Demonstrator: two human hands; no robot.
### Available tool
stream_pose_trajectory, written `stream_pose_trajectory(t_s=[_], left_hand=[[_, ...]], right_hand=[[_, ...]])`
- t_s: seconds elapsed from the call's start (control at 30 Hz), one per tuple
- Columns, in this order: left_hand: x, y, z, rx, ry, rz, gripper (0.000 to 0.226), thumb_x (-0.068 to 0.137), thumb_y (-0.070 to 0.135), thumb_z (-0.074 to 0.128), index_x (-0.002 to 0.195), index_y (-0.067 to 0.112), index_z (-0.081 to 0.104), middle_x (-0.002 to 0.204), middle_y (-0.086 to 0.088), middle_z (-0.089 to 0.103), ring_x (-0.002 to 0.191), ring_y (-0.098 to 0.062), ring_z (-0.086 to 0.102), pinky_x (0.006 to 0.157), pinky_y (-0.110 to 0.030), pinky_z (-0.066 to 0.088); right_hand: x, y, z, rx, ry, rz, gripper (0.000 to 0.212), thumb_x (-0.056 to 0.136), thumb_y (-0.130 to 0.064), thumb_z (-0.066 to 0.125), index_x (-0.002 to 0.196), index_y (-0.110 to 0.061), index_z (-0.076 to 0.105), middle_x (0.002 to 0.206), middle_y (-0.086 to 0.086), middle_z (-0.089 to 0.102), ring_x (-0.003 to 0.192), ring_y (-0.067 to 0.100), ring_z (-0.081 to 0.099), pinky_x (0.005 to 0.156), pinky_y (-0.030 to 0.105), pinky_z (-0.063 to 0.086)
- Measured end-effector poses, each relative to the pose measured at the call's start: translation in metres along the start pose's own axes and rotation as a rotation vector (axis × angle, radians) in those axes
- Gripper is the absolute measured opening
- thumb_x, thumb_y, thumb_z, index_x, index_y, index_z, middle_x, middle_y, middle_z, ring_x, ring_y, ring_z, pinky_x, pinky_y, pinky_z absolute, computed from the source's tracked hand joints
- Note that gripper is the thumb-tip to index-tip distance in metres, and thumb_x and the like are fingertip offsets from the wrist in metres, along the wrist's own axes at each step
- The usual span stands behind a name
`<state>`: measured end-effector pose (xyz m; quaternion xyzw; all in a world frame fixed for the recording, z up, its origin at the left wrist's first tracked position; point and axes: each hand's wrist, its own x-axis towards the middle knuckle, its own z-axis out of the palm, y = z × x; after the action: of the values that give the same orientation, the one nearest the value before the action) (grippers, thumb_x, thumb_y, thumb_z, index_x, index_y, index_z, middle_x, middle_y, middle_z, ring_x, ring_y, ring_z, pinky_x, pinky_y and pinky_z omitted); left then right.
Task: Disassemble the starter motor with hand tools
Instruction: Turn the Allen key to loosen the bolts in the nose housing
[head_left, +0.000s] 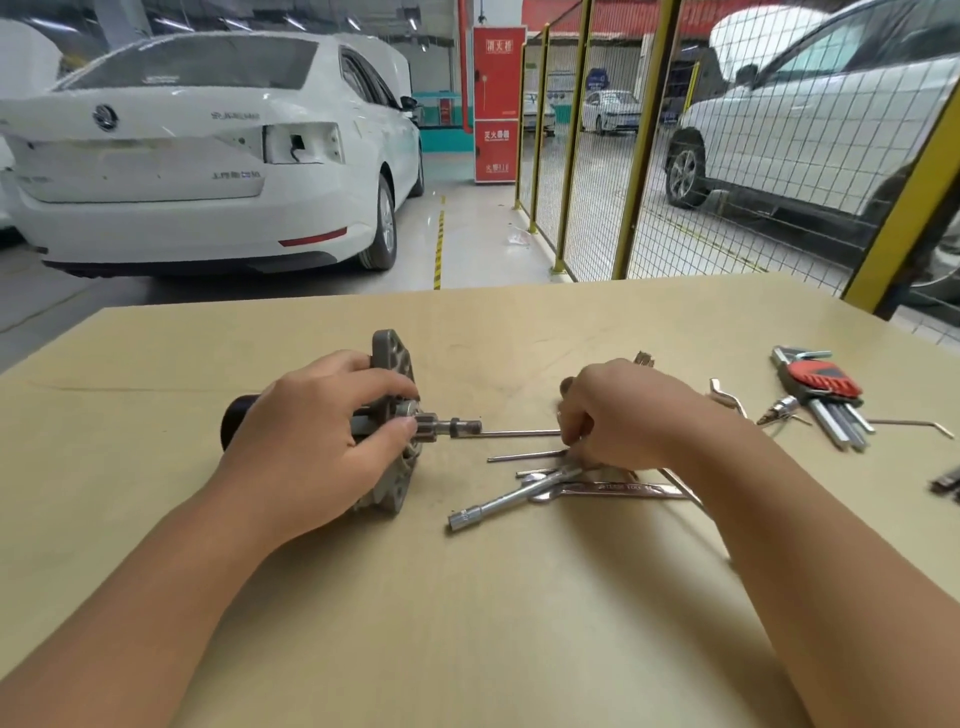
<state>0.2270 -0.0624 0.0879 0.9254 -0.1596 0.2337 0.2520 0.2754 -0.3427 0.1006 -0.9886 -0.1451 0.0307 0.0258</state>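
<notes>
Two hands on table (519, 597). Left hand (317, 441) grips starter motor (387, 415), lying mid-table. Right hand (618, 415) curled over long rod (511, 433) among wrenches (519, 499); grip apparently pinching, partly hidden.

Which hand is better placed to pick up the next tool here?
Right. The right hand is already over the loose tools beside the socket wrench, fingers curled among them. The left hand has its grip on the starter motor, steadying it.
</notes>
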Motion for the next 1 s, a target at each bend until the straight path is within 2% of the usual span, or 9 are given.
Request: stream_pose_trajectory(t_s=[0.13, 0.3, 0.57, 0.67, 0.73, 0.8, 0.87, 0.93, 1.0], left_hand=[[0.000, -0.002, 0.000, -0.004, -0.007, 0.004, 0.022, 0.090, 0.041, 0.073, 0.112, 0.042, 0.074, 0.106, 0.021, 0.063, 0.094, -0.010, 0.062, 0.079, -0.039, 0.052], [0.000, -0.001, 0.001, 0.001, 0.001, 0.011, 0.021, 0.090, 0.041, 0.074, 0.111, 0.043, 0.073, 0.106, 0.021, 0.062, 0.093, -0.010, 0.061, 0.076, -0.036, 0.048], [0.000, 0.001, 0.002, 0.014, 0.016, 0.017, 0.023, 0.088, 0.042, 0.069, 0.110, 0.040, 0.075, 0.104, 0.022, 0.062, 0.090, -0.006, 0.059, 0.068, -0.026, 0.041], [0.001, -0.001, 0.001, -0.037, 0.024, 0.026, 0.017, 0.093, 0.031, 0.071, 0.108, 0.036, 0.076, 0.100, 0.023, 0.066, 0.092, -0.001, 0.062, 0.072, -0.025, 0.046], [0.001, -0.003, -0.001, -0.081, 0.046, 0.027, 0.022, 0.095, 0.020, 0.070, 0.112, 0.034, 0.077, 0.102, 0.031, 0.068, 0.101, 0.007, 0.063, 0.084, -0.014, 0.048], [0.002, -0.007, -0.005, -0.135, 0.073, -0.003, 0.033, 0.095, 0.016, 0.067, 0.121, 0.036, 0.074, 0.106, 0.038, 0.067, 0.107, 0.015, 0.061, 0.091, -0.004, 0.044], [0.004, -0.012, -0.010, -0.156, 0.101, -0.025, 0.037, 0.093, 0.015, 0.068, 0.123, 0.036, 0.072, 0.103, 0.034, 0.070, 0.105, 0.015, 0.064, 0.093, -0.003, 0.045], [0.005, -0.019, -0.015, -0.096, 0.136, -0.041, 0.028, 0.090, 0.015, 0.073, 0.112, 0.032, 0.077, 0.096, 0.025, 0.072, 0.096, 0.010, 0.067, 0.091, -0.013, 0.051], [0.006, -0.025, -0.018, -0.042, 0.138, -0.040, 0.014, 0.087, 0.015, 0.078, 0.093, 0.027, 0.082, 0.086, 0.023, 0.073, 0.087, 0.007, 0.068, 0.083, -0.013, 0.052]], right_hand=[[-0.001, -0.002, 0.000, -0.055, -0.057, -0.031, 0.015, 0.085, -0.020, 0.066, 0.076, -0.031, 0.063, 0.088, -0.006, 0.067, 0.086, 0.023, 0.065, 0.067, 0.034, 0.054], [-0.005, -0.006, -0.001, -0.091, -0.113, -0.087, 0.010, 0.088, -0.022, 0.065, 0.084, -0.032, 0.066, 0.081, -0.014, 0.053, 0.082, 0.019, 0.061, 0.052, 0.028, 0.037], [-0.007, -0.009, 0.000, -0.144, -0.137, -0.126, 0.022, 0.094, -0.020, 0.054, 0.075, -0.029, 0.047, 0.083, -0.011, 0.051, 0.070, 0.008, 0.047, 0.053, 0.030, 0.031], [-0.003, -0.005, 0.000, 0.042, -0.028, -0.104, 0.021, 0.097, -0.021, 0.055, 0.078, -0.028, 0.049, 0.086, -0.011, 0.054, 0.077, 0.015, 0.055, 0.058, 0.031, 0.038], [0.001, -0.003, 0.002, 0.177, 0.098, -0.110, 0.019, 0.096, -0.014, 0.055, 0.082, -0.026, 0.054, 0.083, -0.013, 0.058, 0.081, 0.016, 0.057, 0.058, 0.023, 0.038], [0.004, -0.003, 0.004, 0.348, 0.237, -0.107, 0.020, 0.096, -0.009, 0.056, 0.089, -0.027, 0.060, 0.076, -0.013, 0.063, 0.076, 0.012, 0.060, 0.056, 0.014, 0.039], [0.006, -0.006, 0.005, 0.579, 0.370, -0.104, 0.020, 0.096, -0.008, 0.059, 0.093, -0.027, 0.066, 0.072, -0.007, 0.069, 0.063, 0.005, 0.061, 0.053, 0.016, 0.043], [0.004, -0.009, 0.004, 0.850, 0.422, -0.129, 0.019, 0.096, -0.006, 0.061, 0.094, -0.022, 0.069, 0.073, -0.001, 0.073, 0.047, 0.007, 0.053, 0.045, 0.019, 0.041], [0.001, -0.015, 0.004, 1.044, 0.352, -0.190, 0.017, 0.097, -0.003, 0.060, 0.097, -0.018, 0.070, 0.077, 0.005, 0.074, 0.044, 0.014, 0.051, 0.040, 0.025, 0.040]])
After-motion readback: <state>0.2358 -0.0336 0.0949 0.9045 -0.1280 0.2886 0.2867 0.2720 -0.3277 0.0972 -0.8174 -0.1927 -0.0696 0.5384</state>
